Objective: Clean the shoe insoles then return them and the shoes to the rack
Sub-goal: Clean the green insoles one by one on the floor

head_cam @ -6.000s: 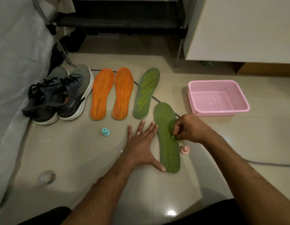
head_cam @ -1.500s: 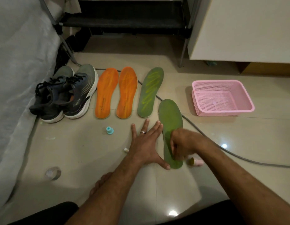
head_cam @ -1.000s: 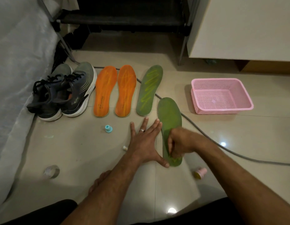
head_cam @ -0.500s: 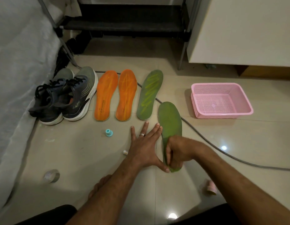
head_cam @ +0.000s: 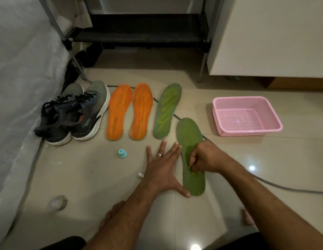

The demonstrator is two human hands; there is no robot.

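Forearms both reaching in from the bottom edge, upper arms cut off by the frame. Bare foot (head_cam: 112,216) tucked under the left forearm, only partly showing. Pink blurry thing (head_cam: 248,216) poking out behind the right forearm, can't tell what it is.

Left hand (head_cam: 163,169) flat on the glossy beige tile floor (head_cam: 95,179), fingers straight and fanned out, silver ring on one finger, thumb tip pressed against the heel end of the plain dark green foam insole (head_cam: 191,156), index finger lying along its left edge. Not gripping anything, just bracing.

Right hand (head_cam: 205,157) curled over the middle of that same insole, fingertips pinched together on something small and greenish against the surface. Too small and too covered by the fingers to say what. Slightly lighter patch on the insole right there.

Tiny white bit (head_cam: 141,175) on the floor just beside the left wrist, hard to make out. Small teal plastic cap (head_cam: 122,153) further left. Roundish clear thing (head_cam: 57,202) near the pale fabric drape (head_cam: 21,87), blurry.

Further back, laid side by side: green insole with yellow-green zigzag streaks (head_cam: 167,110), two orange foam insoles (head_cam: 129,111), then grey and black lace-up running shoes with white soles (head_cam: 74,112), the left one half tucked behind the other. Grey cable (head_cam: 276,186) running under the insoles and off to the right. Empty-looking pink plastic mesh basket (head_cam: 245,115) well apart on the right.

Black low rack shelf (head_cam: 139,36) at the very back, top cut off, underside lost in shadow.
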